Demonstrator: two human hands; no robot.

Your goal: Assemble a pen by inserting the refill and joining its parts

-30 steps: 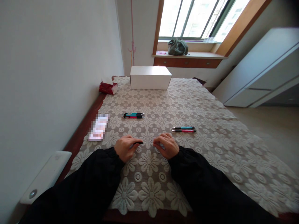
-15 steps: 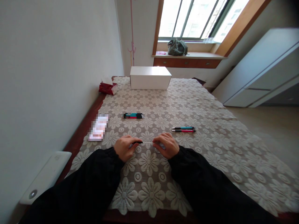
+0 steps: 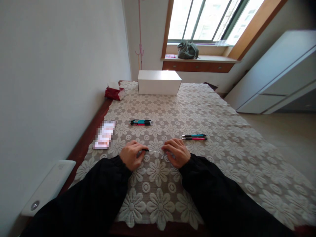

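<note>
A dark red table [image 3: 82, 154] is stretching ahead, and a floral lace cloth [image 3: 229, 151] is covering most of it. A white box [image 3: 159, 86] is standing near the far end, with a red packet [image 3: 114, 93] sitting to its left. The left hand [image 3: 132, 155] is pinching a black pen piece [image 3: 145, 150] just above the cloth; the right hand [image 3: 176, 153] is curling its fingers opposite, and whether it is grasping anything I cannot tell. A pixelated rectangle [image 3: 104, 135] is lying by the left edge. Several pens [image 3: 142, 123] are lying side by side beyond the left hand, and two more pens [image 3: 197, 135] are resting beyond the right. A thin white rod [image 3: 154, 151] is reaching from the black piece toward the right fingertips.
</note>
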